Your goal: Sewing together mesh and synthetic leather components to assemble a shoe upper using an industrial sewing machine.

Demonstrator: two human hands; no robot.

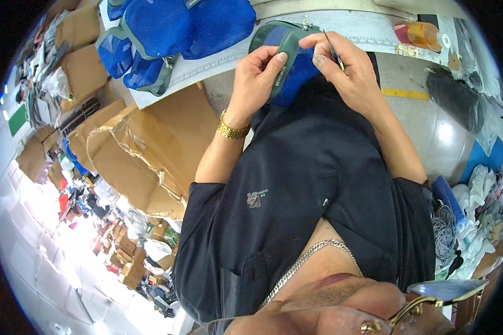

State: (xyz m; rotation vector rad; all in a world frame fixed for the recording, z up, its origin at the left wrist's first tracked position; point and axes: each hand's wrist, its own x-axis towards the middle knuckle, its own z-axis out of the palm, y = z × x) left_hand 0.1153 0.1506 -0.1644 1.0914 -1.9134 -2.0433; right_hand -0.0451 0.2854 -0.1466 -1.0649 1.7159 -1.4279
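Observation:
A mesh item (296,78) in blue, with a grey-green band, lies at the table's front edge and hangs over my dark clothing. My left hand (257,81) pinches that band (285,64) between thumb and fingers. Just to its right, my right hand (346,72) is closed on a slim dark pointed metal tool (332,47), which looks like snips, its tip pointing up and away from me. That hand's index finger and thumb reach toward the band's top; whether they touch it is hard to tell.
The white table (201,70) carries a pile of blue mesh items (156,25) at left and an orange-liquid bottle (416,34) at right. Large cardboard boxes (151,145) stand below at left. Dark plastic sheeting (452,95) and piled cloth and cords (450,240) are at right.

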